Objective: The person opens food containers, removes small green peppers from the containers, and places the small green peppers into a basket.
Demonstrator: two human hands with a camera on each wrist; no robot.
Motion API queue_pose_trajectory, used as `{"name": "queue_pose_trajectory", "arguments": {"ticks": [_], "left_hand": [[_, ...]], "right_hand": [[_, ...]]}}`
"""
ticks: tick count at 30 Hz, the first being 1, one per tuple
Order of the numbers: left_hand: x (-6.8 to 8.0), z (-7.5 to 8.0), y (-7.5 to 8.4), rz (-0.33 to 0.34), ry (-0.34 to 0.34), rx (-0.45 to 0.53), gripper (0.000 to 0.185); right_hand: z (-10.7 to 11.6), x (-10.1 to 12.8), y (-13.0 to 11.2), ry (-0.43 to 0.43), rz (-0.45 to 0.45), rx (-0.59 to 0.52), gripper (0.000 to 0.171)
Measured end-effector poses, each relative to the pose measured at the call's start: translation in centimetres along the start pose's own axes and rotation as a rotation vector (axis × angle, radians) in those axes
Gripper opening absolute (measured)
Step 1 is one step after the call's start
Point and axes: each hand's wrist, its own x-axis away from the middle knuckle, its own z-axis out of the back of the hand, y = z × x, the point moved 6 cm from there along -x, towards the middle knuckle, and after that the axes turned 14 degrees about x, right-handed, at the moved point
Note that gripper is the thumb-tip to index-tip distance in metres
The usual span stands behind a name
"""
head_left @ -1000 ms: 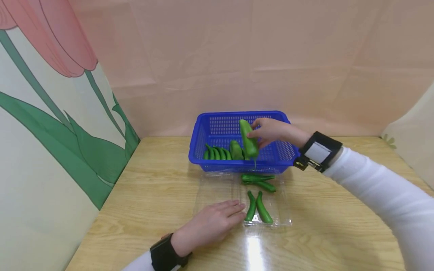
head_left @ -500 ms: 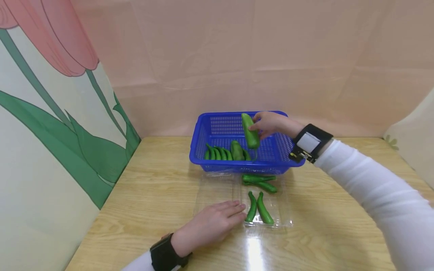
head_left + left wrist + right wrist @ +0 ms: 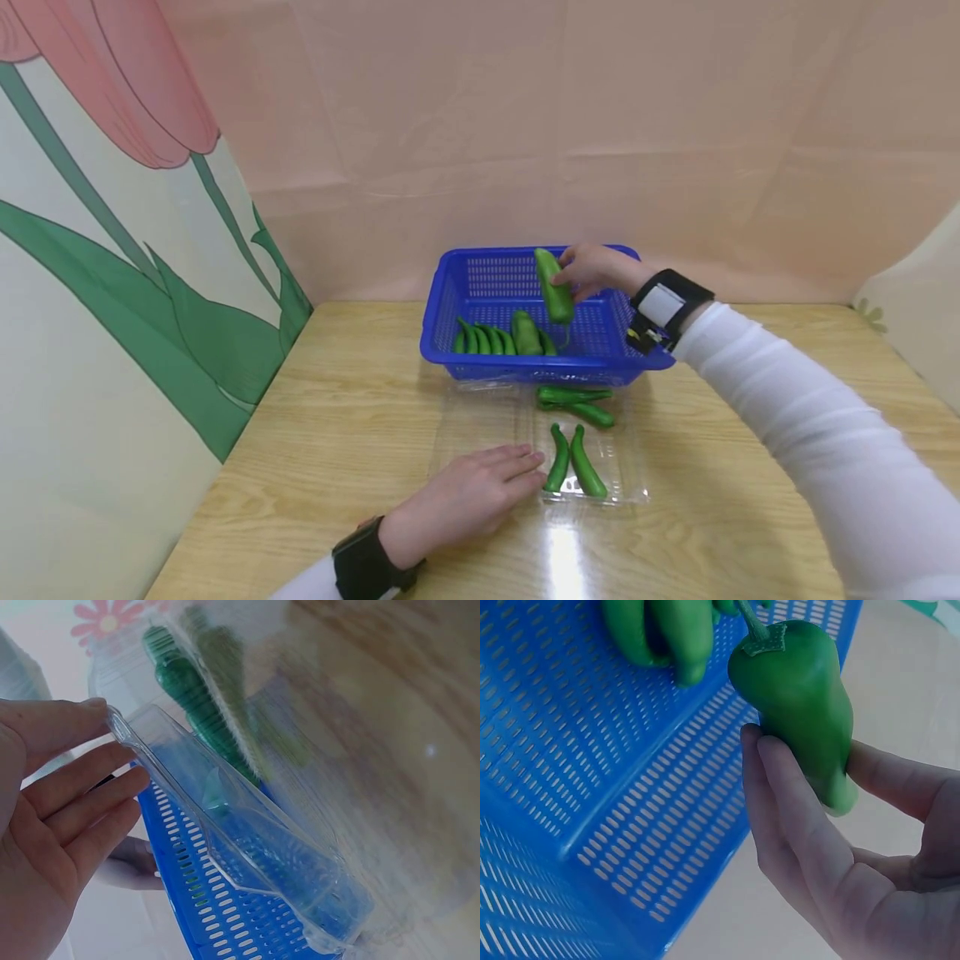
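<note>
Over the blue basket (image 3: 480,369), my right hand (image 3: 600,271) pinches a large green pepper (image 3: 553,287) between thumb and fingers. Its stem points down in the head view; the right wrist view shows the pepper (image 3: 802,705) whole, with the basket behind. My left hand (image 3: 468,496) lies at the near edge of a clear plastic clamshell box (image 3: 480,425), its fingers fairly straight. In the left wrist view a fingertip touches the box's rim (image 3: 150,761). Two slim green peppers (image 3: 585,462) lie in the near part of the box's right half, and more peppers (image 3: 573,404) lie at its far end.
Inside the basket, a row of slim green peppers (image 3: 483,340) sits at the front left, beside a wider pepper (image 3: 527,333). A wooden table (image 3: 360,392) carries everything. A pink backdrop (image 3: 450,167) hangs right behind the basket.
My right hand has lifted the large pepper slightly up and away, and the right forearm has swung left. The left hand and the box stay where they were.
</note>
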Motion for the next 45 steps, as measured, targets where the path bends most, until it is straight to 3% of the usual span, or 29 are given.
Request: {"name": "queue_pose_trajectory", "arguments": {"ticks": [5,13,19,28,34,45], "left_hand": [[0.0,0.0,0.0,0.002,-0.002,0.0,0.034],[-0.1,-0.1,0.0,0.001,-0.007,-0.012,0.034],[0.0,-0.2,0.1,0.001,-0.007,-0.013,0.033],[0.0,-0.3,0.1,0.008,-0.011,-0.012,0.033],[0.0,-0.3,0.0,0.002,-0.014,-0.013,0.032],[0.1,-0.2,0.1,0.016,-0.028,0.009,0.031]], "right_hand": [[-0.1,-0.8,0.6,-0.018,-0.029,-0.007,0.058],[-0.5,-2.1,2.1,-0.026,-0.057,0.027,0.044],[-1.2,-2.6,3.2,-0.094,-0.108,0.008,0.042],[-1.3,-3.0,3.7,-0.105,-0.16,0.109,0.04],[-2.3,-4.0,4.7,-0.181,-0.129,0.121,0.038],[-3.1,-4.0,5.8,-0.167,-0.145,0.227,0.038]]}}
